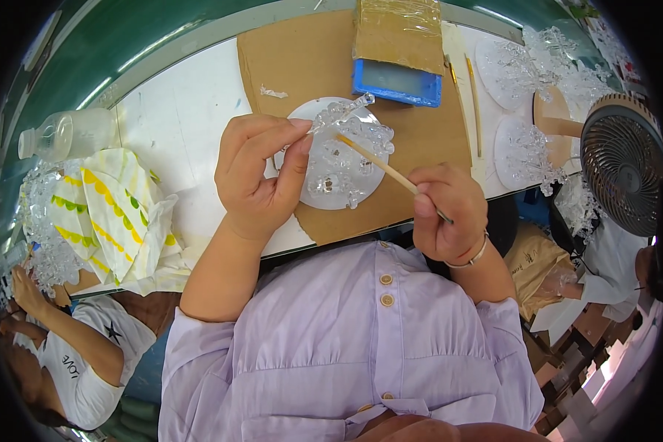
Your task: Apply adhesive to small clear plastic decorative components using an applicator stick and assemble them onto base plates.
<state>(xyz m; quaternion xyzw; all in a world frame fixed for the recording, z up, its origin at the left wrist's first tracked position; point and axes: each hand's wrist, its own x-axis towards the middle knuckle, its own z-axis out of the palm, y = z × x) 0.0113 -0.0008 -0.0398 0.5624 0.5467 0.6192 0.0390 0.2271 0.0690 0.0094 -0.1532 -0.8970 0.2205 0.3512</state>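
My left hand (261, 169) pinches a clear plastic branch-like piece (342, 112) between thumb and fingertips, tilted up to the right. In my right hand (449, 210) is a thin wooden-handled brush (383, 163), held like a pen. Its brown tip points left, close to the clear piece; whether it touches I cannot tell. Beneath both lies a round white disc (331, 197) with several clear, shiny plastic parts (331, 180) standing on it. The disc rests on a sheet of brown cardboard (427, 162).
A blue tray (398, 92), partly covered by taped cardboard (399, 33), stands behind the disc. Another thin brush (473, 107) lies right of it. A black fan (626, 166) and clear pieces (530, 70) stand right. Left are a translucent bottle (66, 135), patterned cloth (114, 210) and a co-worker (88, 361).
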